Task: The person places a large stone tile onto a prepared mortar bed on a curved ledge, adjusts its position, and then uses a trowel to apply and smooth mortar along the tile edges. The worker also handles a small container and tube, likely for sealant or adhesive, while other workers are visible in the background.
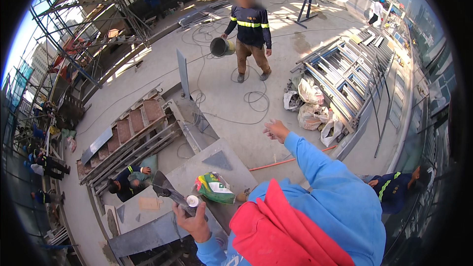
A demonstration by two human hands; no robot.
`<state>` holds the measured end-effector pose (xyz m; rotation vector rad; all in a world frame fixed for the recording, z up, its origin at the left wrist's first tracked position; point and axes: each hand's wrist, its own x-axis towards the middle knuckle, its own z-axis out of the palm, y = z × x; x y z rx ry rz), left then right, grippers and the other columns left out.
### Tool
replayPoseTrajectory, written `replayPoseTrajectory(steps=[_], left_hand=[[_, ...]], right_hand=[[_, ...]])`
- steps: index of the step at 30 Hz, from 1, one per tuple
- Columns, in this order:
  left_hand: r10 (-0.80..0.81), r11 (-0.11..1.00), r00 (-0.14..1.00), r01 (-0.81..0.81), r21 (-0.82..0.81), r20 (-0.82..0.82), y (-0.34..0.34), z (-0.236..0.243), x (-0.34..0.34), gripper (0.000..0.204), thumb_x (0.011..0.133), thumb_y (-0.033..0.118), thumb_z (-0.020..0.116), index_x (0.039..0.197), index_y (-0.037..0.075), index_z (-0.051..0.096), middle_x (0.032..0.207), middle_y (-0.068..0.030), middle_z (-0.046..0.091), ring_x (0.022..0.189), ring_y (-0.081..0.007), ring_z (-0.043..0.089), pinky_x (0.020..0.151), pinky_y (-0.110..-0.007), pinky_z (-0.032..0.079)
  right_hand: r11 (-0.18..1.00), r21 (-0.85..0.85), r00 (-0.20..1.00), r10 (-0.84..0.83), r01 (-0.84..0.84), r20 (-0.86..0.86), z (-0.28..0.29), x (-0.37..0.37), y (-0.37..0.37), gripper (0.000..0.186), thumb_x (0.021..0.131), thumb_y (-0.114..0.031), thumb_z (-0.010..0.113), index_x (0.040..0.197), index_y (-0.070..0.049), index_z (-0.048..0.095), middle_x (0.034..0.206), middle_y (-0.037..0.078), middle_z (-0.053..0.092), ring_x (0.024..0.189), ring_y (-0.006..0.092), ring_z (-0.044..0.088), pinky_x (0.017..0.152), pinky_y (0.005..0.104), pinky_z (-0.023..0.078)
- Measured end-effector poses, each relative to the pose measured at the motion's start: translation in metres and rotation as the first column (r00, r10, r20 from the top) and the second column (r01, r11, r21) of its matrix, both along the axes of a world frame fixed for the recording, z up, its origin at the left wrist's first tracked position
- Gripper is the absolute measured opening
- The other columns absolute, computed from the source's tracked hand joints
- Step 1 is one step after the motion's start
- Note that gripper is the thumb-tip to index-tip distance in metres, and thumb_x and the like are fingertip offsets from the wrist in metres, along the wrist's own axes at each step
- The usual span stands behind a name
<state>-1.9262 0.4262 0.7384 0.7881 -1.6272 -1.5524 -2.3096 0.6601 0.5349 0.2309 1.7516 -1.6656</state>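
My left hand (189, 221) grips a dark flat-bladed tool (165, 184), along with a round white-topped piece (192, 201) at its near end; whether these are one item is unclear. My right hand (276, 130) is held out over the concrete floor with its fingers apart and nothing in it. Below me a green-and-white bag (214, 187) lies on a grey board (234, 165), near a small tan piece (149, 203) and a dark triangular patch (215, 160).
A worker (251, 34) carrying a bucket (221, 47) stands ahead among cables. Other workers (123, 187) (404, 187) are below left and right. Stacked panels (133, 125), metal frames (354, 69), filled sacks (310, 118) and scaffolding (84, 24) surround the concrete floor (148, 69).
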Motion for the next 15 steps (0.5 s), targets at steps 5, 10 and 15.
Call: replayPoseTrajectory(steps=[5,10,15], left_hand=[[0.008,1.0,1.0,-0.007,-0.009,0.018,-0.004,-0.005,0.001,0.04,0.073,-0.004,0.081,0.109,-0.008,0.064,0.13,-0.0099,0.05,0.107,-0.02,0.059,0.094,-0.033,0.048],[0.019,1.0,1.0,-0.019,-0.008,0.022,-0.009,-0.008,0.003,0.041,0.072,-0.003,0.083,0.109,-0.008,0.065,0.13,-0.0104,0.05,0.107,-0.0205,0.059,0.093,-0.034,0.049],[0.025,0.999,0.999,-0.025,-0.027,0.022,-0.011,-0.009,0.004,0.043,0.072,-0.002,0.083,0.11,-0.008,0.064,0.131,-0.0105,0.05,0.107,-0.021,0.059,0.094,-0.035,0.049]], right_hand=[[1.0,0.013,1.0,0.011,-0.011,0.013,-0.004,0.004,-0.005,0.089,0.098,-0.027,0.062,0.163,-0.001,0.007,0.103,0.014,0.067,0.072,0.0157,0.054,0.06,0.033,0.047],[1.0,0.018,1.0,0.002,-0.002,0.024,-0.008,0.009,-0.01,0.089,0.099,-0.027,0.062,0.163,-0.001,0.007,0.102,0.015,0.068,0.071,0.0152,0.054,0.06,0.0326,0.047],[1.0,0.012,0.999,0.006,-0.006,0.031,-0.013,0.012,-0.009,0.089,0.099,-0.029,0.064,0.163,-0.002,0.009,0.102,0.014,0.068,0.071,0.0151,0.054,0.06,0.0324,0.047]])
